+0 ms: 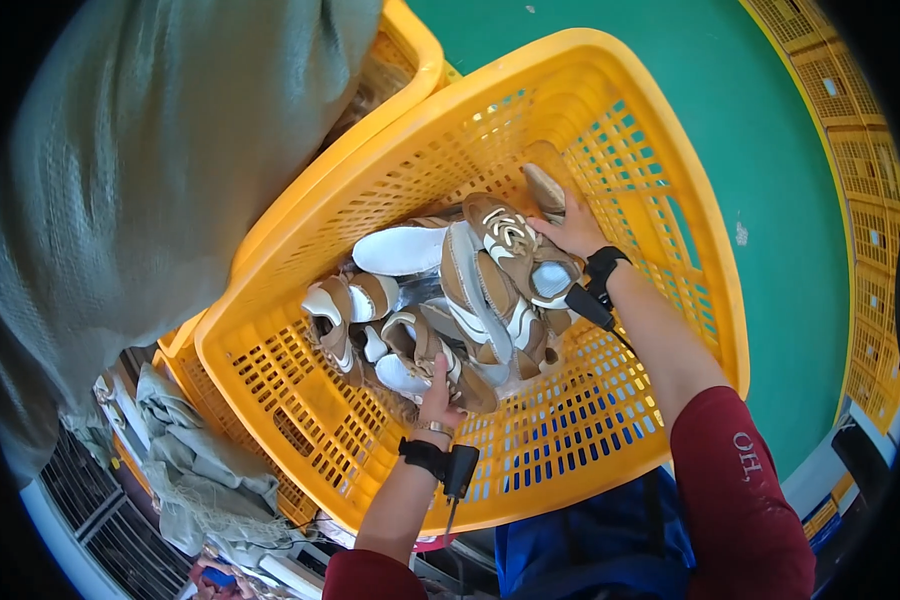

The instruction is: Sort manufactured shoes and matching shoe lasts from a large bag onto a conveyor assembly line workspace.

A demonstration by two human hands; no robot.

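Several brown-and-white sneakers are piled in a deep yellow plastic basket (660, 130), some upright and some on their sides with pale soles showing. My right hand (575, 235) reaches into the far right of the pile. Its thumb lies against a laced brown sneaker (505, 235), and its fingers are beside another shoe with its sole turned up (545, 192). Lower in the basket, my left hand (438, 402) grips a brown sneaker (470, 385) by its side, thumb uppermost and other fingers mostly hidden. A white-soled shoe (400, 250) rests to the left of the laced one.
Behind this basket on the left stands another yellow basket (420, 50), partly covered by a large grey-green woven sheet (160, 150). Stacked yellow crates (860, 150) line the right side beyond a green floor (770, 200). Crumpled cloth (200, 450) lies at lower left.
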